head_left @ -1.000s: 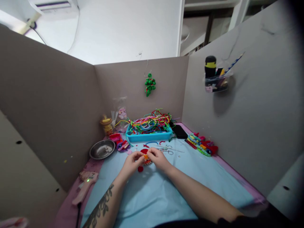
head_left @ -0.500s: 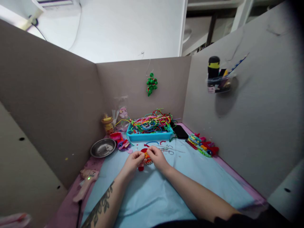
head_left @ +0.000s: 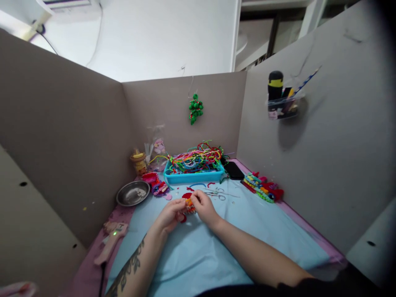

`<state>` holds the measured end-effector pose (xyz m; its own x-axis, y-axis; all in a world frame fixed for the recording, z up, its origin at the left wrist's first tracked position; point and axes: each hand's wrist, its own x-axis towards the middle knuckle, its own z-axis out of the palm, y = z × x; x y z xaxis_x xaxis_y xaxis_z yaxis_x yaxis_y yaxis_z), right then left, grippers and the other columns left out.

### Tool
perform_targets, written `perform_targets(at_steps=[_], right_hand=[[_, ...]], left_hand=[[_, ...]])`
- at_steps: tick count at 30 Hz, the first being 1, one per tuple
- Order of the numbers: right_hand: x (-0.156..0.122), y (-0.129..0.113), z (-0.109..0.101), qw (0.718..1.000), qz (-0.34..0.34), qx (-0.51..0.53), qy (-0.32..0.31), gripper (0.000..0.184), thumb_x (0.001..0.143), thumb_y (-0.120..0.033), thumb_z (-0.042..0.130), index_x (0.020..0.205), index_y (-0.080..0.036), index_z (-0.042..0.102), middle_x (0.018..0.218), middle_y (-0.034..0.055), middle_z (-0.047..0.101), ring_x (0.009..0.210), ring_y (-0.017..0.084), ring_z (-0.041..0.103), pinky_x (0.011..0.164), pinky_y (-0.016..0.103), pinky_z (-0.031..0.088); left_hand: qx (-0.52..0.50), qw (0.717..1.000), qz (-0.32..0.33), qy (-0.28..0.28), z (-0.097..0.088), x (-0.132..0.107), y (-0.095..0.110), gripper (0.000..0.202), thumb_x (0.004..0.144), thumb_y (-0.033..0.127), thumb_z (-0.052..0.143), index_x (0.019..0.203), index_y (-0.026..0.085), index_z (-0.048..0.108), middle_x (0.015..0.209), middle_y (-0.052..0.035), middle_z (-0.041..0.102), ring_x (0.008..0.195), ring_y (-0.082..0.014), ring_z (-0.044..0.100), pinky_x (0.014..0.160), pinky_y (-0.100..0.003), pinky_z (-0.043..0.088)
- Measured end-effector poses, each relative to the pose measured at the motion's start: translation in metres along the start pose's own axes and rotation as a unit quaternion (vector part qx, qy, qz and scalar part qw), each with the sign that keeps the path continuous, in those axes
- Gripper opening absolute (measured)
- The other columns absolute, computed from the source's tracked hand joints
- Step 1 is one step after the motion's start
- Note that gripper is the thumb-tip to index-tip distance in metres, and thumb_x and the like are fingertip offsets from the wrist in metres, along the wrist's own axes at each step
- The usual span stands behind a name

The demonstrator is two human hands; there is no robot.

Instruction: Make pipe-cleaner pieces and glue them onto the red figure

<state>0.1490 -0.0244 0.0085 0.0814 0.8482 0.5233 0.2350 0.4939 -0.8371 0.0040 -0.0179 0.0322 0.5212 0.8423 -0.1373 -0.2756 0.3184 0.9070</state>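
Between my two hands is a small orange-and-red craft piece [head_left: 189, 202] that looks made of pipe cleaners, with a striped lower edge. My left hand [head_left: 170, 214] is closed on its left side, the thumb and fingers pinching it. On the other side, my right hand [head_left: 204, 209] pinches the orange upper part with its fingertips. A red round part [head_left: 183, 218] shows below the left fingers. Much of the piece is hidden by the fingers. Scissors [head_left: 216, 194] lie on the blue sheet just beyond my right hand.
A blue tray [head_left: 194, 178] heaped with pipe cleaners stands at the back, a black phone [head_left: 234, 170] beside it. Left are a metal bowl [head_left: 128, 198] and a pink glue gun [head_left: 110, 243]. Colourful finished-looking pieces [head_left: 264, 187] lie right. Grey partitions [head_left: 182, 103] enclose the table.
My left hand has turned slightly, its fingers now lying further across the craft piece. The right hand keeps its pinch. The whole view has shifted a little.
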Motion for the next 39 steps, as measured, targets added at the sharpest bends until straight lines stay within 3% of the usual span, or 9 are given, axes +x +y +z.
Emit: perform_targets(at_steps=[3,11,14,18,21,27,33,39], right_hand=[[0.000,-0.006,-0.001,0.999,-0.025,-0.025,0.024,0.018,0.083,-0.026,0.045,0.066,-0.019,0.048,0.065,-0.0009,0.047,0.065,0.014,0.046,0.062,0.026,0.037],[0.003,-0.004,-0.005,1.000,0.011,0.017,-0.023,0.018,0.081,-0.028,0.049,0.066,-0.018,0.052,0.064,-0.0013,0.050,0.063,0.014,0.047,0.060,0.024,0.039],[0.004,0.000,-0.006,1.000,0.016,0.013,-0.008,0.017,0.080,-0.028,0.050,0.066,-0.018,0.053,0.064,-0.0011,0.050,0.062,0.014,0.048,0.059,0.024,0.039],[0.004,0.000,-0.006,0.999,0.024,0.027,-0.008,0.016,0.079,-0.029,0.051,0.068,-0.018,0.054,0.065,-0.0002,0.052,0.063,0.014,0.050,0.060,0.025,0.041],[0.004,-0.001,-0.006,0.998,0.037,0.047,-0.035,0.014,0.078,-0.029,0.052,0.078,-0.017,0.058,0.073,0.0018,0.057,0.066,0.015,0.052,0.062,0.027,0.042],[0.002,-0.003,-0.006,0.998,0.025,0.005,-0.051,0.014,0.072,-0.022,0.054,0.059,-0.017,0.052,0.064,-0.0009,0.050,0.064,0.013,0.049,0.060,0.025,0.039],[-0.003,0.003,0.005,0.979,0.108,0.155,-0.071,0.012,0.073,-0.025,0.052,0.064,-0.018,0.048,0.056,-0.0045,0.046,0.052,0.010,0.043,0.052,0.022,0.036],[0.001,0.003,0.002,0.972,0.128,0.183,-0.076,0.018,0.073,-0.034,0.057,0.072,-0.017,0.054,0.061,-0.0025,0.054,0.056,0.011,0.048,0.055,0.024,0.039]], left_hand=[[-0.013,1.000,-0.015,0.014,0.003,-0.003,0.004,0.021,0.060,0.025,0.074,0.072,0.011,0.064,0.057,-0.0001,0.052,0.046,-0.0048,0.037,0.037,-0.016,0.017],[-0.005,0.999,0.018,0.029,-0.008,-0.002,0.001,0.026,0.063,0.028,0.075,0.081,0.012,0.064,0.067,-0.0017,0.058,0.053,-0.0060,0.049,0.040,-0.014,0.028],[0.061,0.995,0.061,0.059,-0.009,0.001,-0.002,0.034,0.061,0.030,0.077,0.088,0.016,0.063,0.077,-0.0021,0.062,0.056,-0.0082,0.054,0.043,-0.016,0.033],[0.190,0.972,0.107,0.088,-0.008,0.004,-0.005,0.030,0.064,0.040,0.072,0.071,0.012,0.061,0.056,0.0015,0.057,0.042,-0.0061,0.046,0.040,-0.017,0.031],[0.257,0.951,0.134,0.104,-0.006,0.004,-0.004,0.030,0.067,0.041,0.068,0.069,0.012,0.061,0.052,0.0017,0.056,0.040,-0.0065,0.045,0.041,-0.018,0.031],[0.317,0.930,0.175,0.071,0.000,0.002,-0.004,0.021,0.071,0.034,0.063,0.069,0.013,0.063,0.064,-0.0034,0.064,0.058,-0.0125,0.056,0.055,-0.021,0.041],[0.387,0.901,0.188,0.047,0.000,0.003,-0.006,0.018,0.073,0.028,0.056,0.061,0.014,0.058,0.058,0.0006,0.057,0.055,-0.0101,0.049,0.053,-0.020,0.037],[0.341,0.923,0.158,0.084,-0.004,0.004,-0.006,0.020,0.071,0.033,0.059,0.064,0.013,0.058,0.054,0.0016,0.056,0.049,-0.0092,0.048,0.050,-0.020,0.037]])
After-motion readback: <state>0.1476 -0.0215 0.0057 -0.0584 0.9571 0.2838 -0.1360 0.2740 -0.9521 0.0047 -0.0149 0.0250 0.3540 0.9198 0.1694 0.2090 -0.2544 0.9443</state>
